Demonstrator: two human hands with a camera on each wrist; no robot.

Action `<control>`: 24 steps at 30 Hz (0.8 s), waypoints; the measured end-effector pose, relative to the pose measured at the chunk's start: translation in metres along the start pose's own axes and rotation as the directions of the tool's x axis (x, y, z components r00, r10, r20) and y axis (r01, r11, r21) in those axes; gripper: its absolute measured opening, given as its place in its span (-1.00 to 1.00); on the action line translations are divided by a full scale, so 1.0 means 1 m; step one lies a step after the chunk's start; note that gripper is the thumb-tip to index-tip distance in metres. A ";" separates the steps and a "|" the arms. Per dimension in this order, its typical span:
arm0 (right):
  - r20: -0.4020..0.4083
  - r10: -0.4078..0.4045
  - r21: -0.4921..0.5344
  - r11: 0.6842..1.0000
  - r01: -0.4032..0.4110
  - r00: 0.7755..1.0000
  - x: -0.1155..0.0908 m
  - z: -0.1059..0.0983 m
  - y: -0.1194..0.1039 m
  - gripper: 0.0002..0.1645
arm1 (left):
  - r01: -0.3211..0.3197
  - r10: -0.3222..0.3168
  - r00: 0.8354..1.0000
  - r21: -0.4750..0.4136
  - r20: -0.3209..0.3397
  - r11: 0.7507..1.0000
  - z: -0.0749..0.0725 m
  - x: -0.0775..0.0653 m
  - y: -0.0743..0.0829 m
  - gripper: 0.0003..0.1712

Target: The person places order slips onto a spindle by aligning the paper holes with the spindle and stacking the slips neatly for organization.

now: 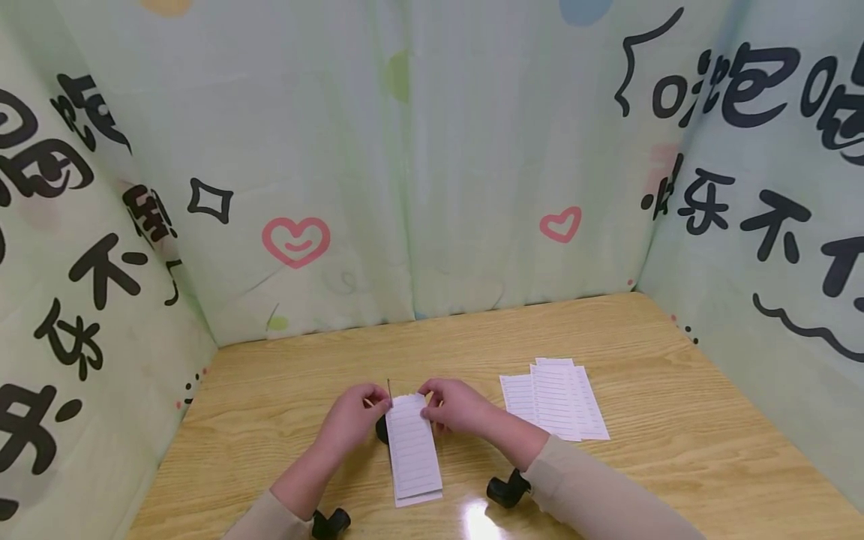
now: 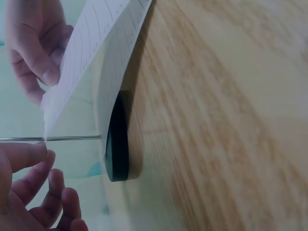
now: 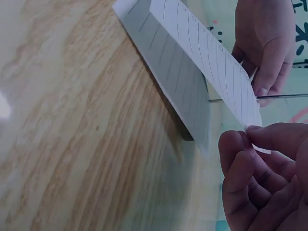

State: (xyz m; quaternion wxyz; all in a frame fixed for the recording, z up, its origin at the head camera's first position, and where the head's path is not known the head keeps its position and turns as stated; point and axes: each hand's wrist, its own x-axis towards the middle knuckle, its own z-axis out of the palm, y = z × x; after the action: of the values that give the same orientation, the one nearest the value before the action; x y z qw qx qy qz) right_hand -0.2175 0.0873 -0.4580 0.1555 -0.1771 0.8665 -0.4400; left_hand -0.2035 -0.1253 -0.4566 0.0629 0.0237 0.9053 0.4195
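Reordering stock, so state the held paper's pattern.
The paper is white with thin ruled lines; best in the head view.

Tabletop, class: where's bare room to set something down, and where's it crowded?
Bare wood lies left of the left forearm, right of the loose sheets, and along the curtain. Crowded: the middle, where the left hand and right hand pinch a lined sheet over a black base.

Booth: printed curtains (image 1: 472,150), wooden table (image 1: 675,420).
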 end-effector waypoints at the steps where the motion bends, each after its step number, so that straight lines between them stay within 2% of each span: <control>1: 0.005 0.003 -0.007 1.000 -0.003 1.000 0.000 0.001 0.001 -0.65 | 0.004 -0.004 1.000 0.006 0.005 1.000 0.001 0.001 -0.001 -0.92; 6: 0.025 0.011 -0.039 0.999 -0.010 1.000 0.001 0.004 0.003 -0.65 | 0.001 -0.001 1.000 0.035 0.021 0.999 0.004 0.003 -0.005 -0.94; 14: 0.040 0.002 -0.158 0.987 0.004 0.999 0.001 0.009 0.003 -0.67 | -0.039 0.035 0.999 0.127 0.034 0.991 0.006 0.006 -0.007 -0.92; 24: 0.030 0.037 -0.210 0.977 -0.030 0.999 0.000 0.014 0.004 -0.58 | -0.047 0.039 0.998 0.196 0.049 0.979 0.011 0.011 -0.009 -0.89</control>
State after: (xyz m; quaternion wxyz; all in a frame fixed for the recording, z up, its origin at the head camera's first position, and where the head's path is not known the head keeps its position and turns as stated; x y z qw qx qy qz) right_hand -0.2121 0.0795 -0.4693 0.1576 -0.1854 0.9082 -0.3405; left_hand -0.2131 -0.1223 -0.4716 0.0714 0.0587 0.9400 0.3283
